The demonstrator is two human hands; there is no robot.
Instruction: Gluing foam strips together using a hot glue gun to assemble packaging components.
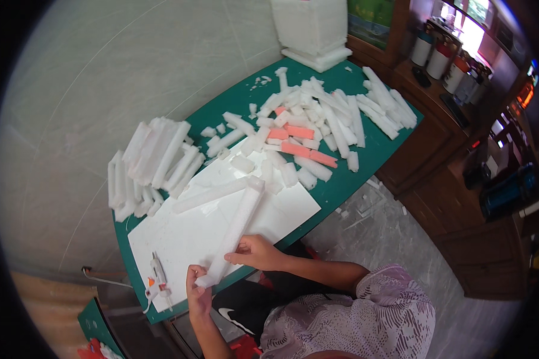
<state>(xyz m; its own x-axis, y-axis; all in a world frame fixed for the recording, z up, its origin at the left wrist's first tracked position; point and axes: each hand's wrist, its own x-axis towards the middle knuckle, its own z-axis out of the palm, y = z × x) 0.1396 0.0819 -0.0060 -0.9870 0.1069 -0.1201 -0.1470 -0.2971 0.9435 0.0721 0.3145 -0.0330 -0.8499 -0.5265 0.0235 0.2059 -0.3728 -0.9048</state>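
Note:
A long white foam strip [241,218] slants from the table's front edge up across the white board [281,219]. My right hand [256,252] grips its right side near the lower end, thumb and fingers against the foam. At the bottom end, my left hand [199,290] closes its fingers on a short white foam piece [207,279]. That piece touches the long strip; whether they are joined I cannot tell. Another foam strip [209,197] lies on the board, its right end by the top of the held one. Left of my hands lies a white glue gun [156,282].
A heap of white foam pieces [317,107] with several pink blocks [299,131] covers the far side of the green table [365,158]. Stacked foam strips [156,152] lie at the left by the wall. A white foam box [311,27] stands at the back, beside wooden cabinets [419,134].

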